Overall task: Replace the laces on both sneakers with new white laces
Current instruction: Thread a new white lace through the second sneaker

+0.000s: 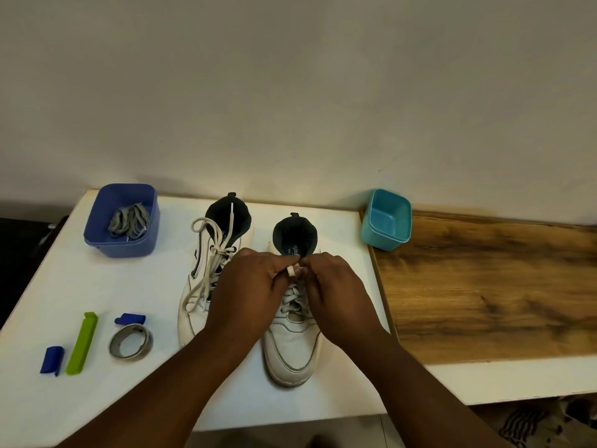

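Head cam looking down: two white high-top sneakers sit side by side mid-surface, toes toward the person. The left sneaker (pixel 206 279) is already laced in cream-white, ends loosely knotted and flopping over its side, one tip poking up in the collar. The right sneaker (pixel 292 344) has white lace (pixel 295 294) crisscrossed up the eyelets, and both hands are bunched together right at the top of the tongue: left hand (pixel 248 286) pinching a little loop of lace, right hand (pixel 336 286) pinching the lace next to it, fingertips almost touching. The white surface (pixel 106 286) has plenty of open room in front of the toes. Back left corner: a blue tub (pixel 97 236) with greyish old laces (pixel 130 219) in it. Front left: a green clip (pixel 80 344), a tape roll (pixel 130 342), and two blue bits (pixel 51 360). A teal tub (pixel 386 221) sits at the right edge, where the wooden top (pixel 491 286) starts.
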The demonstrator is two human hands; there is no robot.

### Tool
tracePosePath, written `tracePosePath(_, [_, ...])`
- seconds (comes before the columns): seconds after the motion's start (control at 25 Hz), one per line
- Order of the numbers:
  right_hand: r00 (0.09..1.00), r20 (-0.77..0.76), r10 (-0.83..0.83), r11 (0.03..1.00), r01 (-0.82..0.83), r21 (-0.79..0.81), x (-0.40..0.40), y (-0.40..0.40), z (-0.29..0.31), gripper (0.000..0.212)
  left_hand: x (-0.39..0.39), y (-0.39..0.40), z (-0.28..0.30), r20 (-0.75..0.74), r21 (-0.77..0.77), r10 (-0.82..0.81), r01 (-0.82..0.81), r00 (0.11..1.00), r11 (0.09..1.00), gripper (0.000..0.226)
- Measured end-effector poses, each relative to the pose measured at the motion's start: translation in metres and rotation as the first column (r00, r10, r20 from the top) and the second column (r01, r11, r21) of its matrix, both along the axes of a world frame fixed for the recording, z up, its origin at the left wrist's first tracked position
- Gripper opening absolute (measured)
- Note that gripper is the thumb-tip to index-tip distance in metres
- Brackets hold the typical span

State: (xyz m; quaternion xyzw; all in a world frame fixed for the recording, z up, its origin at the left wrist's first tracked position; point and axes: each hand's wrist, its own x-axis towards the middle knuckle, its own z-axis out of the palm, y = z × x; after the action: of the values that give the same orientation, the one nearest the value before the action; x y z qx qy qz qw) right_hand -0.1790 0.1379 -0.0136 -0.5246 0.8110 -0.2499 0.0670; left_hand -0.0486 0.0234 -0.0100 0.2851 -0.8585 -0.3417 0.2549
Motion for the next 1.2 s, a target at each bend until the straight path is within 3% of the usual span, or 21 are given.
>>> tracePosePath(0.12, [0.985,0.164,0.054,0.998,-0.048,-0.04,-0.002,0.004,-0.001,0.022,-0.001,-0.008,-0.004,-0.003,0.006,-0.086,0.086,0.996,0.996,0.039])
tracePosePath(0.28, [0.95,0.312,0.015,0.993,0.022,-0.115,0.001,0.003,0.004,0.012,-0.008,-0.006,-0.014,0.075,0.103,-0.086,0.078,0.993,0.992,0.038])
tracePosePath(0.36, [0.938,0.338,-0.083,0.979,0.14,-0.148,-0.001,0.004,0.011,0.026,-0.009,-0.004,-0.019,0.052,0.176,-0.069,0.059,0.996,0.983,0.038])
tracePosePath(0.48, [0.984,0.118,-0.131,0.965,0.154,-0.214,-0.005,0.008,0.021,0.027,-0.01,-0.004,-0.02,0.033,0.278,-0.027,0.017,0.999,0.96,0.041])
tracePosePath(0.56, [0.995,-0.015,-0.097,0.987,0.094,-0.127,-0.001,0.007,0.022,0.025,-0.011,-0.002,-0.018,0.03,0.318,-0.003,-0.007,1.0,0.948,0.031])
tracePosePath(0.72, [0.994,-0.003,-0.111,0.992,0.111,-0.065,0.002,0.003,0.019,0.011,-0.01,0.0,-0.012,0.003,0.351,0.004,-0.005,1.0,0.936,0.028])
tracePosePath(0.88, [0.972,-0.201,-0.123,0.976,0.155,0.152,-0.002,0.007,0.024,0.02,-0.008,0.0,-0.007,0.017,0.336,0.085,-0.086,0.996,0.938,0.033])
tracePosePath(1.0, [0.949,-0.273,-0.155,0.905,0.248,0.346,-0.01,0.015,0.025,0.027,-0.001,-0.007,-0.002,0.073,0.171,0.189,-0.199,0.979,0.965,0.036])
tracePosePath(1.12, [0.939,-0.303,-0.162,0.875,0.278,0.395,-0.015,0.018,0.024,0.031,0.002,-0.008,-0.004,0.167,-0.065,0.245,-0.238,0.955,0.969,0.035])
tracePosePath(1.2, [0.935,-0.319,-0.152,0.851,0.288,0.439,-0.016,0.018,0.024,0.033,0.002,-0.01,-0.008,0.19,-0.103,0.265,-0.249,0.945,0.963,0.037])
